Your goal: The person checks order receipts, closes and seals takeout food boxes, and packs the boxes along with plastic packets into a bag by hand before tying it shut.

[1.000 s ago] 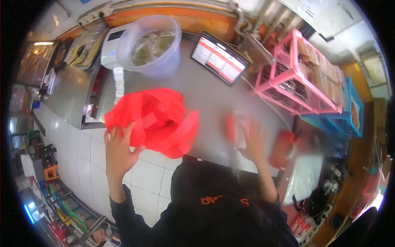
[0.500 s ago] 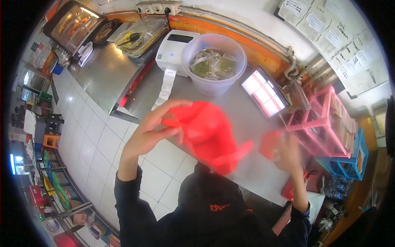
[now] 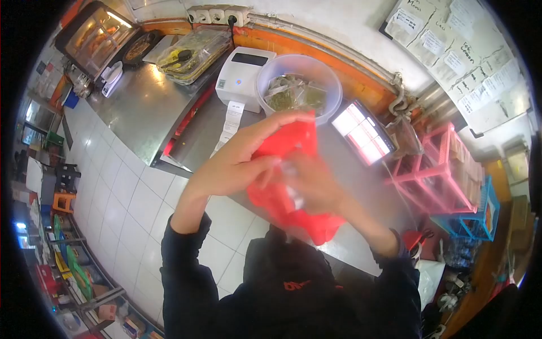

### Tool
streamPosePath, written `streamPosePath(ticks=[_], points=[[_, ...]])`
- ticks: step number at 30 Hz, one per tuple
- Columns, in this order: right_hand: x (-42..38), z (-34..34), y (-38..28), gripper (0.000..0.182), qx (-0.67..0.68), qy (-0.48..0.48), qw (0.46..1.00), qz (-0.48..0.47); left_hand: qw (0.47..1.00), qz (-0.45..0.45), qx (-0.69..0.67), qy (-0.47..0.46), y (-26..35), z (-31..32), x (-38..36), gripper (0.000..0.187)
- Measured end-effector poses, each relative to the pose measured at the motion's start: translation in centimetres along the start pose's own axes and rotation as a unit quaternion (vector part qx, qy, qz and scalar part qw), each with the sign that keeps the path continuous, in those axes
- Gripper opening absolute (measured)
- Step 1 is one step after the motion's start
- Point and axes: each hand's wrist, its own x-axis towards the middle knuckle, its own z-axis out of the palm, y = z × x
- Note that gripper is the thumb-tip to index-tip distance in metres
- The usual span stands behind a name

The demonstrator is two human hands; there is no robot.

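Note:
A red plastic bag (image 3: pixel 271 194) hangs over the counter's front edge, its upper part spread. My left hand (image 3: pixel 237 158) is closed on the bag's rim, thumb in front and fingers behind. At the bag's mouth is my right hand (image 3: pixel 313 181), blurred, with its fingers curled down against the red plastic. A whitish, shiny bit shows beneath the right palm, too smeared to name. Behind the bag stands a translucent tub (image 3: pixel 333 85) with several clear packets of green stuff (image 3: pixel 296 93).
A label printer (image 3: pixel 240 79) with a paper strip (image 3: pixel 230 127) stands left of the tub. To the right are a lit tablet (image 3: pixel 364 133), a pink rack (image 3: pixel 432 169) and a blue basket (image 3: pixel 480 217). Lidded trays (image 3: pixel 195 53) sit at the back left.
My right hand has swung left from beside the pink rack to the bag's mouth. The red item it carried no longer shows separately. My left hand still holds the bag.

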Motion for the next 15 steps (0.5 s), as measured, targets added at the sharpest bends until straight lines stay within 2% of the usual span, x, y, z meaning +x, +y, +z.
streamPosePath(ticks=[1, 3, 4, 6, 10, 12, 13, 14, 15], points=[[0.5, 1.5, 1.0, 0.076, -0.001, 0.001, 1.000, 0.001, 1.000, 0.001, 0.000, -0.002, 0.1, -0.2, 0.1, 0.057], [1.0, 4.0, 2.7, 0.079, -0.015, -0.132, 0.991, -0.005, 0.999, 0.012, 0.022, -0.020, 0.3, -0.4, 0.5, 0.054], [1.1, 5.1, 3.4, 0.079, -0.015, -0.131, 0.991, -0.003, 0.999, 0.012, 0.022, -0.022, 0.2, -0.5, 0.8, 0.054], [1.4, 5.9, 3.9, 0.083, -0.024, -0.069, 0.997, -0.016, 0.999, 0.040, 0.011, -0.001, -0.2, -0.6, 1.4, 0.050], [-0.4, 2.5, 1.7, 0.087, -0.064, -0.075, 0.995, 0.000, 0.998, 0.032, 0.049, 0.026, -0.2, -1.2, 2.1, 0.047], [-2.8, -0.4, -0.8, 0.093, -0.076, 0.040, 0.996, -0.027, 0.995, 0.048, 0.056, 0.068, -0.1, -1.6, 2.1, 0.046], [-4.4, -1.3, -1.6, 0.093, -0.079, 0.043, 0.996, -0.023, 0.995, 0.051, 0.057, 0.063, 0.1, -2.0, 2.1, 0.046], [-6.4, -2.1, -2.4, 0.093, -0.020, 0.112, 0.986, 0.121, 0.996, 0.044, 0.037, 0.071, 0.2, -2.3, 1.9, 0.045], [-8.4, -2.4, -3.2, 0.094, 0.038, 0.178, 0.948, 0.260, 0.996, 0.039, 0.017, 0.079, 0.5, -2.3, 2.0, 0.045]])
